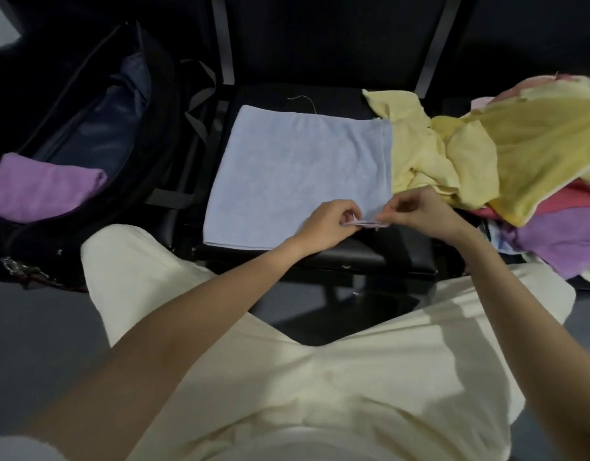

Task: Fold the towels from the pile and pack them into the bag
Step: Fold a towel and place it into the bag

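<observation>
At the left of the frame a folded purple towel (45,188) is lying in the open black bag (87,134), while at centre the left hand (323,224) and right hand (420,211) are pinching the near right corner of the pale blue towel (297,174) spread on the black bench (353,257), the heap of yellow, pink and purple towels (506,164) sitting at right.

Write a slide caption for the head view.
Both hands pinch the light blue towel's near corner beside the open black bag.

both hands meeting, fingers pinched
left hand (327,224) and right hand (416,212) close together, fingertips curled; bare forearms reach forward.
</observation>
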The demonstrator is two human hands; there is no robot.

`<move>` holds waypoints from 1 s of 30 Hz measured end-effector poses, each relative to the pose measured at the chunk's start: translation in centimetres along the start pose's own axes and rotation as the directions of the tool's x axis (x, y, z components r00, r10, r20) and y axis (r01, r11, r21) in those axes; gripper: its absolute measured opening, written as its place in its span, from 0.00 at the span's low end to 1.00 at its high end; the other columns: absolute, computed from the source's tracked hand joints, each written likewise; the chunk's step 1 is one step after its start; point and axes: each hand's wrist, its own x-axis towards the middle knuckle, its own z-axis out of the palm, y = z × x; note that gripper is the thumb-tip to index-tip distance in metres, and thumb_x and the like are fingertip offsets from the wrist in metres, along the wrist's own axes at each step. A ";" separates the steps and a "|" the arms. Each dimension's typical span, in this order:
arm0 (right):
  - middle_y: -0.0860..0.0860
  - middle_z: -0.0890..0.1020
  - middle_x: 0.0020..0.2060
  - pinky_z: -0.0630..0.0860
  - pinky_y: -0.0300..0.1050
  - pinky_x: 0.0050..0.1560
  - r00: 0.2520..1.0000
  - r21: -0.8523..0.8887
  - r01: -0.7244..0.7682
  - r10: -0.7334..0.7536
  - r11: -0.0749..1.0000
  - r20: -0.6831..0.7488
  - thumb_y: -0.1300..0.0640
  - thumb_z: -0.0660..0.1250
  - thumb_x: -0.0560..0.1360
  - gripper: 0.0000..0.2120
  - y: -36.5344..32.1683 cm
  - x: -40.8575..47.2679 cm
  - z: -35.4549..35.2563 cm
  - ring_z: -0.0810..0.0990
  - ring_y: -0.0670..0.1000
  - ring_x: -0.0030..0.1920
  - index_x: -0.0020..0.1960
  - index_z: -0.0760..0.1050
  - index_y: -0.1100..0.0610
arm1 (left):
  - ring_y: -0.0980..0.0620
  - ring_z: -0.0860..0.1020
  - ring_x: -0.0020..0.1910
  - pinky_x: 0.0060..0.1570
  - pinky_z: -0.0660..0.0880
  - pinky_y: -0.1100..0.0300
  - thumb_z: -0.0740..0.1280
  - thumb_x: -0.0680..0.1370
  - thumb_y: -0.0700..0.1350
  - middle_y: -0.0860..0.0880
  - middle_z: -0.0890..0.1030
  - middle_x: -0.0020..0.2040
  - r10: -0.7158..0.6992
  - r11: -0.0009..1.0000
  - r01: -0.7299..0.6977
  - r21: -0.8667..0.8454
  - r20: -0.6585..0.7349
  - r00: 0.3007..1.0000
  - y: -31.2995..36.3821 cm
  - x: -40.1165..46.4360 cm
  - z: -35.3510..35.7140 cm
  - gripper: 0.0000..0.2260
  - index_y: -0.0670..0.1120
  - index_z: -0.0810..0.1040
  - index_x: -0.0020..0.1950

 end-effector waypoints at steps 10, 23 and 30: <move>0.65 0.83 0.43 0.80 0.57 0.50 0.903 -0.158 -0.287 0.212 0.945 -0.373 0.64 0.64 0.72 0.11 0.1 17.8 -4.7 0.79 0.55 0.37 0.49 0.78 0.72 | 0.54 0.75 0.33 0.40 0.72 0.58 0.65 0.79 0.45 0.52 0.77 0.35 0.086 0.987 -0.119 0.107 0.274 0.958 1.0 1.4 -1.3 0.06 0.44 0.74 0.45; 0.51 0.71 0.37 0.68 0.44 0.42 0.869 -0.305 -0.429 0.297 0.850 -0.395 0.54 0.68 0.74 0.14 1.3 24.2 -3.7 0.73 0.53 0.44 0.51 0.64 0.58 | 0.52 0.75 0.44 0.43 0.72 0.58 0.66 0.75 0.45 0.50 0.76 0.47 0.118 0.934 -0.243 0.261 0.417 0.901 -0.2 2.7 2.6 0.05 0.45 0.76 0.47; 0.53 0.72 0.48 0.72 0.46 0.45 0.842 -0.199 -0.435 0.318 0.878 -0.436 0.53 0.66 0.75 0.17 1.3 24.0 -3.4 0.73 0.53 0.48 0.59 0.69 0.61 | 0.46 0.76 0.46 0.38 0.67 0.56 0.67 0.75 0.53 0.46 0.76 0.49 0.173 0.801 -0.386 0.457 0.440 0.881 1.0 2.8 3.4 0.14 0.43 0.75 0.51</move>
